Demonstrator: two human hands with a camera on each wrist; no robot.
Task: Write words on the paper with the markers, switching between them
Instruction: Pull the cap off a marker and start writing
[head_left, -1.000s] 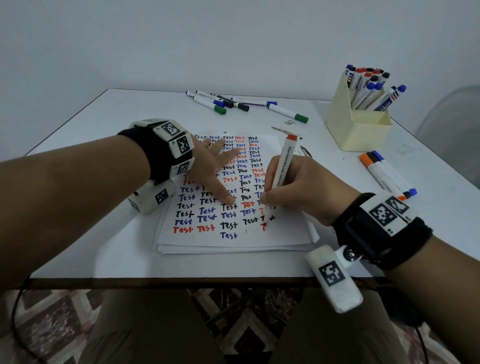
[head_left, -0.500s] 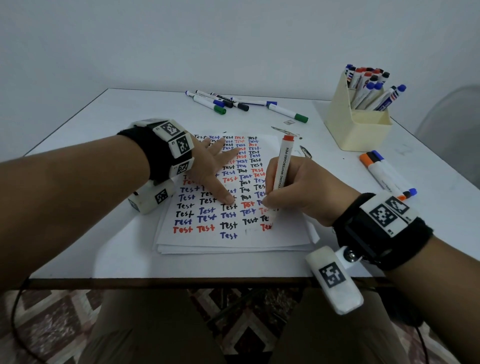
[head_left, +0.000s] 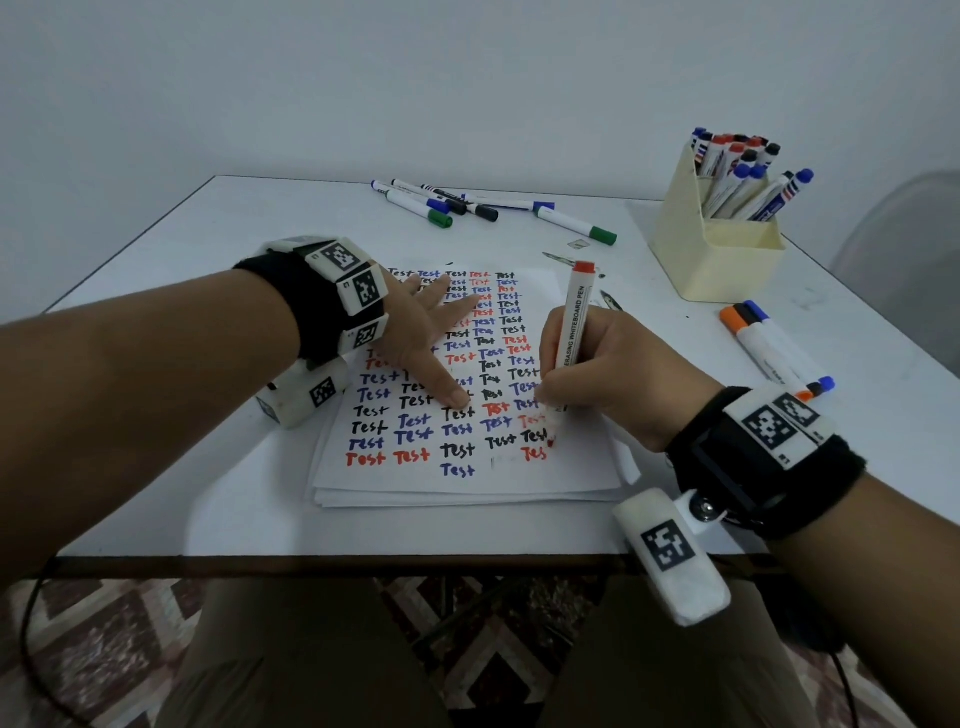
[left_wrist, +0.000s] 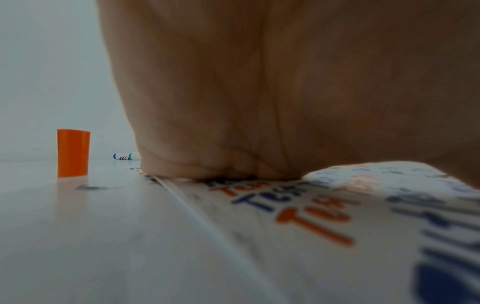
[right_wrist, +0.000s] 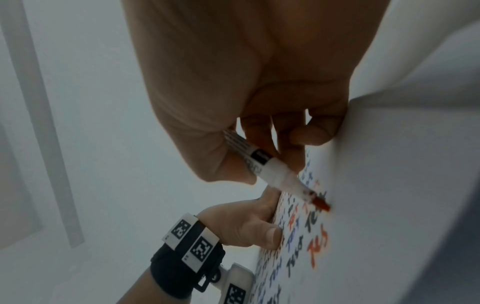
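One red whiteboard marker (head_left: 570, 332), uncapped, pinched in the right hand (head_left: 597, 374), tip touching the paper (head_left: 467, 483) at its near right, beside an unfinished red "Tes". Left hand (head_left: 426, 338) flat, fingers spread, pressing the sheet's left half. Loose markers (head_left: 483, 205) lie at the table's (head_left: 208, 249) far side; cream marker holder (head_left: 717, 249) far right; orange cap (left_wrist: 73, 153) upright left of the paper.

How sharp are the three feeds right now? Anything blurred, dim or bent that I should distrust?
Head view: dim, even light, wide-angle bend at the table edges, yet the writing on the paper reads clearly. Left wrist view: the left hand fills the frame, near writing smeared out of focus. Right wrist view: soft, tilted; the marker tip is recognisable, words blurred.
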